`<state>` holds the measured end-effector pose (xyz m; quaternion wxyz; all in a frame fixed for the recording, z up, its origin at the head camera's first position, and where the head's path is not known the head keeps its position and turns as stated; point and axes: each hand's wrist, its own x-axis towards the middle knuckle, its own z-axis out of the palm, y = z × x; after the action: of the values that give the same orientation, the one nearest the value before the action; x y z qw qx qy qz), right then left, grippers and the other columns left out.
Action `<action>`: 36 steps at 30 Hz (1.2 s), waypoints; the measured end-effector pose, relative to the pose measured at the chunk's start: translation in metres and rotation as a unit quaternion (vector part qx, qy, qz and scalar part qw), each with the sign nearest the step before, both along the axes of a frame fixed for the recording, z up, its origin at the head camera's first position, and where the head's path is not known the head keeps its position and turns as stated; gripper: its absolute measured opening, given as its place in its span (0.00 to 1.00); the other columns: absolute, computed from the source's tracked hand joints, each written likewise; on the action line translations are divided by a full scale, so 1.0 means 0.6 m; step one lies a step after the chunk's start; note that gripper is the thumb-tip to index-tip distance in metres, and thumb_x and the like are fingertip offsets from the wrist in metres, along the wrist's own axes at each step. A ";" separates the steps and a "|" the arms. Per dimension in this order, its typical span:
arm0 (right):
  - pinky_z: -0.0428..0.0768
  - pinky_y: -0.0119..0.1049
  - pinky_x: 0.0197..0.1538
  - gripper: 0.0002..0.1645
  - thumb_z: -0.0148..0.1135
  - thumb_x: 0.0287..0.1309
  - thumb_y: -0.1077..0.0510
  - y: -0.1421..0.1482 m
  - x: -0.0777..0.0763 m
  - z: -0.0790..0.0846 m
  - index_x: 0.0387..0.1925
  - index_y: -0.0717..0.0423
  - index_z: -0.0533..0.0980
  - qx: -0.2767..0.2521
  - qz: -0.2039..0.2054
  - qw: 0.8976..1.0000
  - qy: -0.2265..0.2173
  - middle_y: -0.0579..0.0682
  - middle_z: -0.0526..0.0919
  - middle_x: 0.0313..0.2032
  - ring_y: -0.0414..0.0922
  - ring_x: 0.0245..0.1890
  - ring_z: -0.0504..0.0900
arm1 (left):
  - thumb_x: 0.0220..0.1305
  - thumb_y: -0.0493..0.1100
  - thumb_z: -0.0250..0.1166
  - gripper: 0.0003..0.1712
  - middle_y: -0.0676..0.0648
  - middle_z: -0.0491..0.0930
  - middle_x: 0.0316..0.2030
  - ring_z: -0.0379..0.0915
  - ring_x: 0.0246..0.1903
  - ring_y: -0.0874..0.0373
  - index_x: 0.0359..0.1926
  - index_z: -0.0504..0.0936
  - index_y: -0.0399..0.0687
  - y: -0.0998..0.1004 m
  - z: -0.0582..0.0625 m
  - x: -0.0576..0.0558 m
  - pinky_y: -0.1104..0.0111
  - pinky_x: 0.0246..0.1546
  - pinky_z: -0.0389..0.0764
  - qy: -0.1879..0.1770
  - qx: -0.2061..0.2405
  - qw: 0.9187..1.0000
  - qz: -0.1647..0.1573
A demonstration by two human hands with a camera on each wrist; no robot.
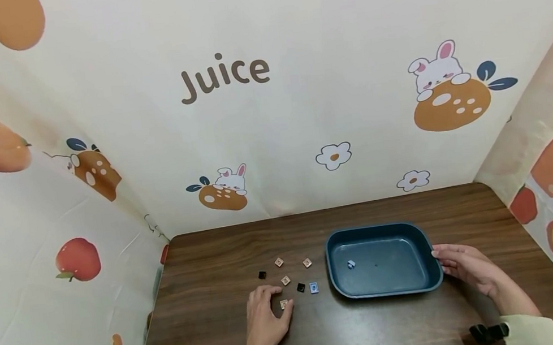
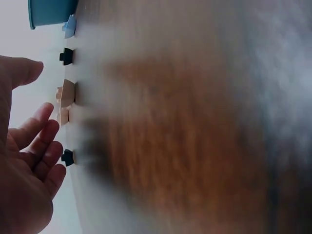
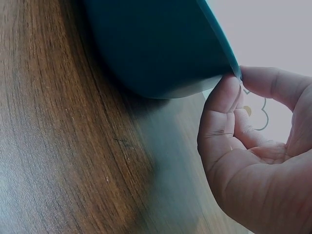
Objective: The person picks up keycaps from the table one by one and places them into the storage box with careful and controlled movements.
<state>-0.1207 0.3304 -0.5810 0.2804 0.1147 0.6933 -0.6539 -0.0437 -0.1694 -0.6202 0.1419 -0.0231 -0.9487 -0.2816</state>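
Note:
My left hand (image 1: pixel 267 316) hovers low over the table, thumb and fingers spread on either side of a beige keycap (image 1: pixel 284 304), a gap showing between them in the left wrist view. Just beyond the fingertips lies another beige keycap (image 1: pixel 286 280). A black keycap (image 1: pixel 301 287) and a blue keycap (image 1: pixel 313 288) sit to the right of the thumb. With thumb and fingers, my right hand (image 1: pixel 472 270) pinches the right rim of a dark blue tray (image 3: pixel 161 53). Inside the tray, toward its left, is one light blue keycap (image 1: pixel 351 265).
Farther back on the wooden table (image 1: pixel 210 311) are two more beige keycaps, one left (image 1: pixel 279 262) and one near the tray (image 1: pixel 307 263), plus a black keycap (image 1: pixel 262 275). Printed cloth walls (image 1: pixel 271 127) enclose the back and sides.

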 end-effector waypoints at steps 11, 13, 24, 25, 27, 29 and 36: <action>0.85 0.27 0.49 0.13 0.56 0.79 0.50 0.001 0.000 0.003 0.52 0.47 0.84 0.014 -0.002 1.000 0.002 0.32 0.87 0.41 0.31 0.42 0.83 | 0.56 0.50 0.80 0.19 0.56 0.81 0.47 0.74 0.52 0.57 0.48 0.86 0.55 -0.008 -0.005 0.009 0.55 0.58 0.75 -0.035 0.017 0.999 -0.001; 0.85 0.27 0.50 0.14 0.56 0.79 0.50 0.001 0.000 0.003 0.54 0.48 0.83 0.017 -0.003 1.000 0.001 0.32 0.87 0.41 0.31 0.42 0.83 | 0.57 0.51 0.80 0.20 0.56 0.81 0.48 0.74 0.53 0.58 0.49 0.86 0.55 -0.009 -0.006 0.012 0.55 0.59 0.74 -0.045 0.024 0.999 0.001; 0.85 0.27 0.50 0.11 0.55 0.80 0.51 0.001 0.006 0.000 0.48 0.41 0.84 0.004 0.002 1.000 0.003 0.32 0.88 0.41 0.30 0.42 0.84 | 0.51 0.46 0.83 0.21 0.55 0.79 0.46 0.72 0.51 0.56 0.46 0.85 0.54 -0.018 -0.018 0.020 0.54 0.57 0.71 -0.014 0.010 1.000 -0.015; 0.85 0.27 0.50 0.11 0.55 0.79 0.51 0.001 0.006 0.000 0.47 0.40 0.84 0.003 0.002 1.000 0.004 0.32 0.88 0.41 0.30 0.42 0.84 | 0.50 0.45 0.83 0.21 0.55 0.79 0.46 0.72 0.51 0.56 0.45 0.85 0.55 -0.018 -0.019 0.020 0.54 0.57 0.71 -0.010 0.010 1.000 -0.014; 0.85 0.27 0.50 0.11 0.55 0.79 0.51 0.000 0.007 0.000 0.47 0.41 0.85 0.003 0.002 1.000 0.003 0.32 0.88 0.41 0.30 0.42 0.84 | 0.49 0.45 0.83 0.21 0.55 0.79 0.46 0.71 0.51 0.56 0.45 0.86 0.55 -0.019 -0.021 0.020 0.55 0.57 0.71 -0.003 0.010 1.000 -0.013; 0.84 0.27 0.49 0.11 0.55 0.79 0.51 0.000 0.007 0.000 0.47 0.41 0.84 0.003 0.002 1.000 0.003 0.32 0.88 0.41 0.30 0.43 0.84 | 0.48 0.44 0.83 0.21 0.55 0.79 0.45 0.72 0.51 0.56 0.44 0.86 0.55 -0.020 -0.024 0.020 0.55 0.57 0.71 0.005 0.009 1.000 -0.012; 0.84 0.27 0.50 0.11 0.55 0.80 0.51 0.001 0.008 0.000 0.45 0.39 0.84 -0.001 0.004 1.000 0.002 0.32 0.88 0.41 0.30 0.42 0.84 | 0.48 0.41 0.83 0.19 0.56 0.79 0.45 0.72 0.49 0.56 0.42 0.86 0.55 -0.017 -0.029 0.020 0.57 0.56 0.72 0.025 0.009 1.000 -0.009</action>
<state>-0.1159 0.3310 -0.5811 0.2818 0.1104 0.6935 -0.6537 -0.0318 -0.1797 -0.6376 0.1630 -0.0369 -0.9420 -0.2911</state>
